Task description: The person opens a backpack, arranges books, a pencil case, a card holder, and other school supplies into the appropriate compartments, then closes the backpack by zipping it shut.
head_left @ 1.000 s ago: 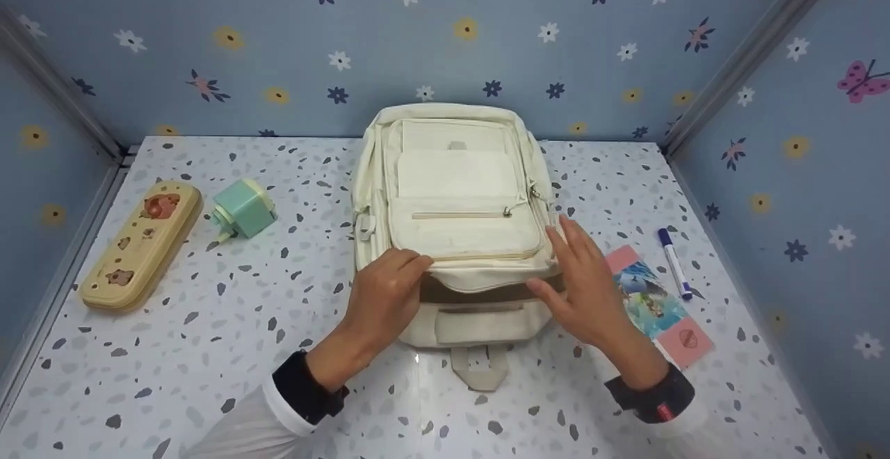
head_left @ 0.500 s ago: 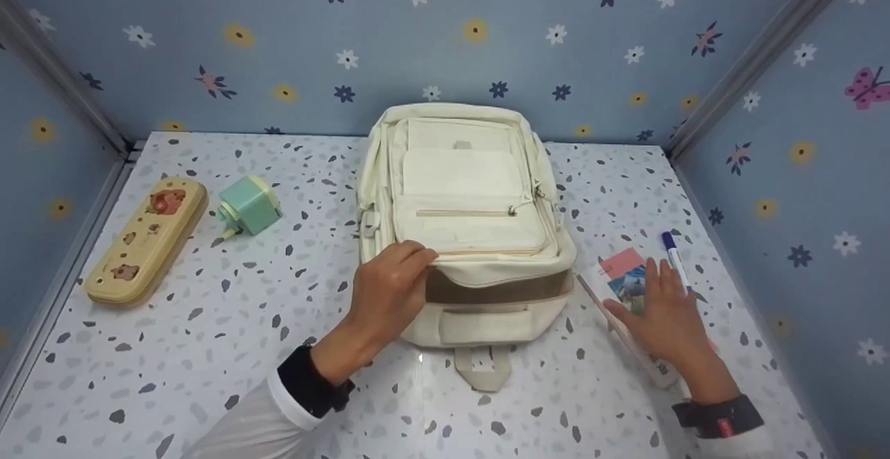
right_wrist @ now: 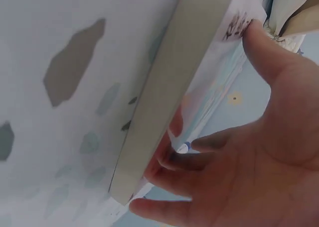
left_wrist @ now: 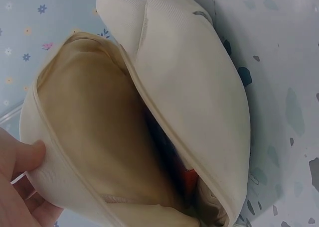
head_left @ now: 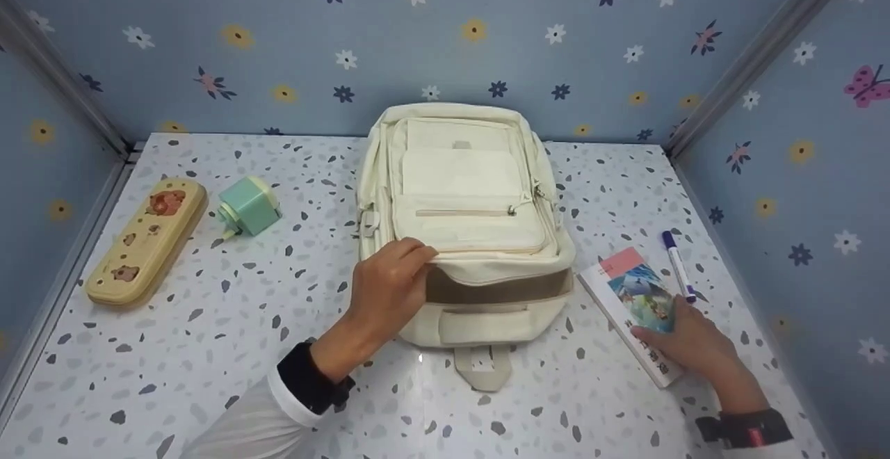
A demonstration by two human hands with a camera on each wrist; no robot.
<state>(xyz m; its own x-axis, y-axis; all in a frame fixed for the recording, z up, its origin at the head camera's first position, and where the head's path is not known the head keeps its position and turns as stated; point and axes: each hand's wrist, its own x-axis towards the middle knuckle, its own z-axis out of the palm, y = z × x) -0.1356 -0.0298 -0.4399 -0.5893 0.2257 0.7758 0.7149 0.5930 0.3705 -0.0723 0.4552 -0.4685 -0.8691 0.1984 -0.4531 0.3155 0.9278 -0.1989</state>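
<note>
Resting on a white table with grey specks (head_left: 306,355), a big cream cloth backpack (head_left: 459,174) sits just up and to the right of the left fingers. The left hand (head_left: 386,288) pinches the edge of its zip flap, with the thumb on the cream cloth and the other fingers bent behind it. To the right of those fingers the bag's mouth gapes wide. Inside are a tan cloth lining (left_wrist: 94,107) and something dark blue and red (left_wrist: 189,179), too dim to name.

A thick paper book (head_left: 636,292) with a pink and blue cover and a white spine lies under the right fingers. The right hand (head_left: 699,344) is spread wide across it: the thumb touches the spine side and the other fingers bend at the far side, so it holds the book from edge to edge. I cannot tell how hard it squeezes.

A thin white marker with a purple cap (head_left: 676,261) lies just past the right fingertips. I cannot tell if they touch.

Below and to the right of the left fingers, a beige strap loop (head_left: 487,379) lies by the bag. Well to the left of those fingers is a mint green box-shaped thing (head_left: 256,208), and farther out is a long yellow case with little animal pictures (head_left: 146,247). Far beyond all the fingers stands a blue wall with flowers (head_left: 431,42).
</note>
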